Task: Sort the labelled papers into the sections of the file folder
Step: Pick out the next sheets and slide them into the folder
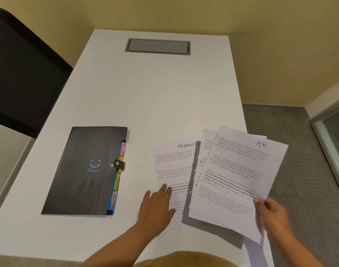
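I read the left hand (157, 206) fingers (164, 189) straight, pressing the FINANCE sheet (174, 166) on the worktop (145, 93); the right hand (271, 213) fingers (258, 201) pinch the raised HR stack (238, 176) beside it; the closed file folder (80, 176) lies left of both.

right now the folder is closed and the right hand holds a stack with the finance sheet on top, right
No: the head view shows the HR sheet on top of the stack in the right hand; the FINANCE sheet lies under the left hand. The folder is closed.
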`<state>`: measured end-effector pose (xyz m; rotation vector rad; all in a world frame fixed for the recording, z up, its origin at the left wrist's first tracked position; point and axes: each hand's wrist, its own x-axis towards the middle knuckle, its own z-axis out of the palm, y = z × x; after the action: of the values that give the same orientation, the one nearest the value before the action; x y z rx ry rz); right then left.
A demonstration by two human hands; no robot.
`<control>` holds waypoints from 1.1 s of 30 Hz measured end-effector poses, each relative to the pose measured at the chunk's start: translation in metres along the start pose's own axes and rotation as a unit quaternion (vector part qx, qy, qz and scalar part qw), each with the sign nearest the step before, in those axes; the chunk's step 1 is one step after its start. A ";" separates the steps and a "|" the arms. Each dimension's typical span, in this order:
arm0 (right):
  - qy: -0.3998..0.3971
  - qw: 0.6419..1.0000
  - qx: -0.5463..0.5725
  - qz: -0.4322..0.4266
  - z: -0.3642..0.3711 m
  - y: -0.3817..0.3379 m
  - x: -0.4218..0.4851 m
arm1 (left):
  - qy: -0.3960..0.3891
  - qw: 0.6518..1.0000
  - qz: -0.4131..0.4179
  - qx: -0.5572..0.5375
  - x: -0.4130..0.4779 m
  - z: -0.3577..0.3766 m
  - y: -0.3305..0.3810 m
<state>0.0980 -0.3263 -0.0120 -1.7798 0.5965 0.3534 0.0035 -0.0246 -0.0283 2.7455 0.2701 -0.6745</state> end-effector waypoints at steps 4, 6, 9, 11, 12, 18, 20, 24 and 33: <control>-0.065 0.998 0.006 -0.009 0.022 -0.012 -0.006 | -0.038 0.900 -0.084 -0.427 0.005 -0.044 0.022; -0.104 0.994 0.017 -0.016 0.031 -0.019 -0.008 | -0.065 0.784 -0.097 -0.609 0.007 -0.066 0.030; -0.165 0.984 0.032 -0.058 0.044 -0.036 -0.015 | -0.026 0.712 -0.082 -0.697 0.007 -0.094 0.032; -0.188 0.976 0.033 -0.103 0.049 -0.047 -0.019 | -0.001 0.672 -0.051 -0.739 0.006 -0.107 0.030; -0.192 0.974 0.032 -0.119 0.050 -0.053 -0.020 | 0.010 0.667 -0.033 -0.744 0.004 -0.112 0.029; -0.191 0.968 0.062 -0.153 0.066 -0.082 -0.029 | 0.054 0.735 0.026 -0.675 0.000 -0.120 0.031; -0.172 0.965 0.077 -0.181 0.071 -0.090 -0.032 | 0.095 0.742 0.018 -0.664 -0.002 -0.121 0.033; -0.160 0.961 0.075 -0.214 0.076 -0.093 -0.031 | 0.193 0.732 0.001 -0.654 -0.004 -0.115 0.033; -0.198 0.956 0.012 -0.217 0.097 -0.075 -0.041 | 0.182 0.722 -0.050 -0.666 -0.007 -0.094 0.018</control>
<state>0.1126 -0.2093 0.0420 -1.6965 -0.0770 0.3798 0.0413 -0.0110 0.0590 1.3889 0.6616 0.1314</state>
